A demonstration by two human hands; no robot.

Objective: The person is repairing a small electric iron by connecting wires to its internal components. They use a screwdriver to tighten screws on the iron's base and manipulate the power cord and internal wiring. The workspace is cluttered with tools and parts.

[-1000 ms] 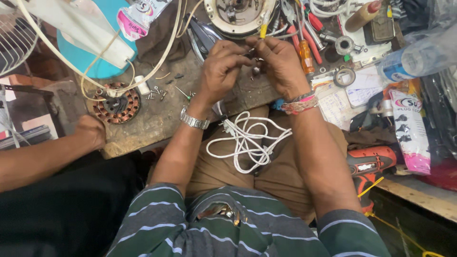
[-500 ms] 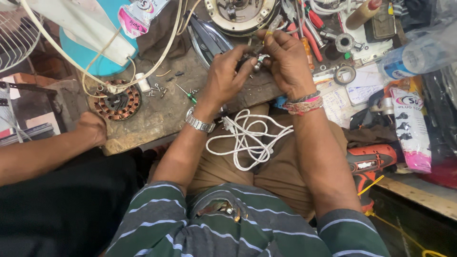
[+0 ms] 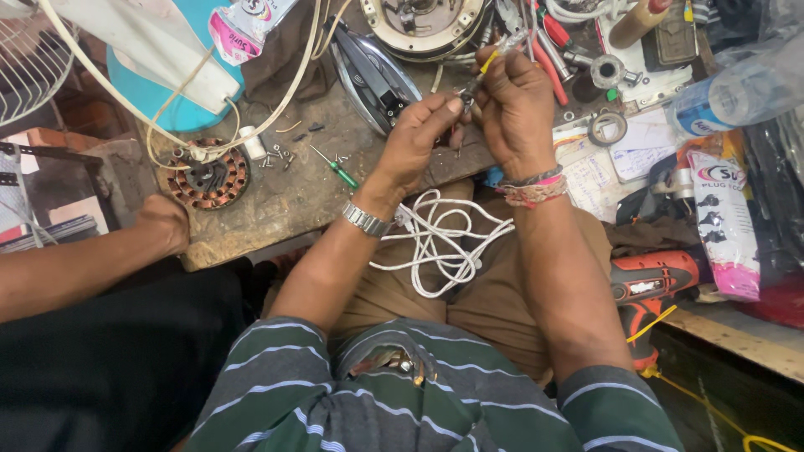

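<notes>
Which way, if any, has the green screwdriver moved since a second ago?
No. The green screwdriver lies equally far right of the copper stator.

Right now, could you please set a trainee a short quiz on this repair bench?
1. True or false: the right hand holds a slim yellow-tipped tool.
2. Where does the coiled white cord lie: A on the bench, B on the person's lap, C on the floor?
3. Which thing lies nearer the copper-wound stator: the green screwdriver or the orange drill?

Key: 1 true; 2 B; 3 green screwdriver.
</notes>
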